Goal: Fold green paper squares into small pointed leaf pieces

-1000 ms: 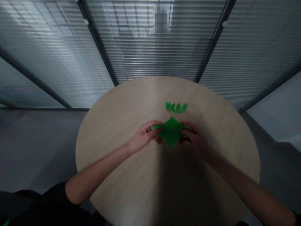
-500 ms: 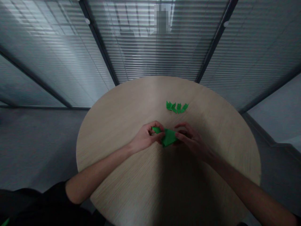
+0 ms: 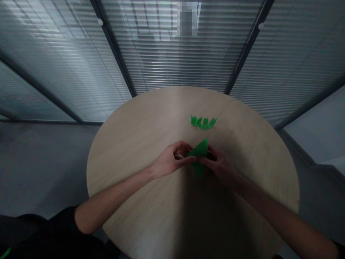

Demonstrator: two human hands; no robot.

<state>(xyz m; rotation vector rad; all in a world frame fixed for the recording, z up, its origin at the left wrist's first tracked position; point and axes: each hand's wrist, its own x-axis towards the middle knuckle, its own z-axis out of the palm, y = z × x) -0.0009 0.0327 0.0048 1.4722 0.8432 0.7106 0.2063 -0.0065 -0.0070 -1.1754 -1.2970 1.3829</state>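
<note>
Between my two hands is a folded piece of green paper, held above the table with one pointed corner up and another pointing down toward me. My left hand pinches its left side, thumb on the near face and fingers curled behind. On the other side, my right hand grips the paper with the thumb in front and the fingers partly hidden behind it. Both thumbs come close together at the paper's middle. Farther out lie several small folded green paper pieces in a row.
A round wooden table spreads beneath my hands, with my shadow across its near part. Behind it stand glass partitions with blinds and dark frames. Grey carpet shows around the table.
The green paper has been turned from lying sideways to standing with a corner up. My left hand has shifted slightly right along with it. The small pieces stay in place.
</note>
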